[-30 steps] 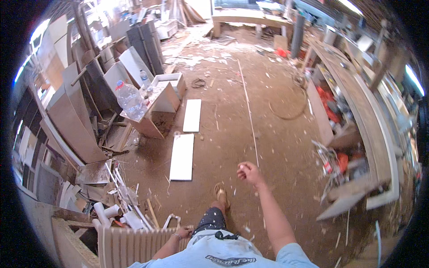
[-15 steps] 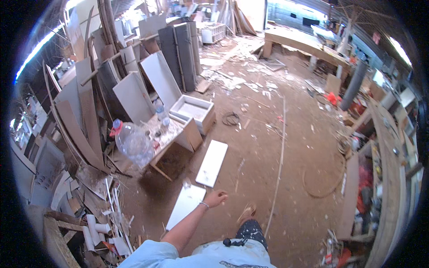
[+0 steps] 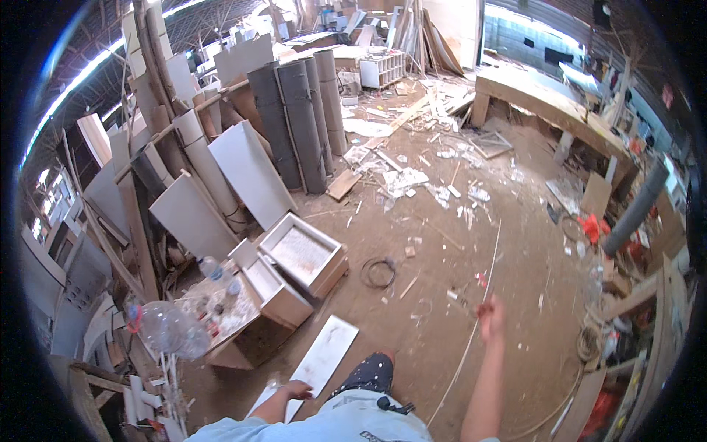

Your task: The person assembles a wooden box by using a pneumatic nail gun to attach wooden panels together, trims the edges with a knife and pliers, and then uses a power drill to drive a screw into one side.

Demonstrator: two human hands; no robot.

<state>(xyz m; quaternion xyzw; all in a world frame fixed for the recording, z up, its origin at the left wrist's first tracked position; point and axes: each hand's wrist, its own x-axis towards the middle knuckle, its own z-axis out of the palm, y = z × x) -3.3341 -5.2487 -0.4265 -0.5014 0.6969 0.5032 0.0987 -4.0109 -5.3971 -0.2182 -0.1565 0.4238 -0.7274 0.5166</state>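
Observation:
My left hand (image 3: 298, 390) hangs low at the bottom of the view, over a white board (image 3: 333, 346) on the ground. Nothing shows in its loosely bent fingers. My right hand (image 3: 492, 318) is held out ahead above the dirt floor, near a long thin pale strip (image 3: 471, 346). Its fingers are half curled and slightly apart, with no object visible in them. Left of me stands a low worktable (image 3: 239, 331) bearing a big clear plastic jug (image 3: 173, 329) and a small water bottle (image 3: 211, 268). Two open white drawer boxes, including the larger box (image 3: 302, 247), sit beside it.
Leaning panels (image 3: 195, 217) and grey rolls (image 3: 300, 125) crowd the left side. A coil of dark cord (image 3: 378, 272) lies on the floor ahead. Scraps (image 3: 405, 179) litter the ground farther off. A long wooden bench (image 3: 549, 103) stands at far right, with a grey tube (image 3: 637, 206) leaning nearby.
I have moved forward, so the worktable and white boards sit lower in view. My right hand has come into view; my left hand is now lower and farther left.

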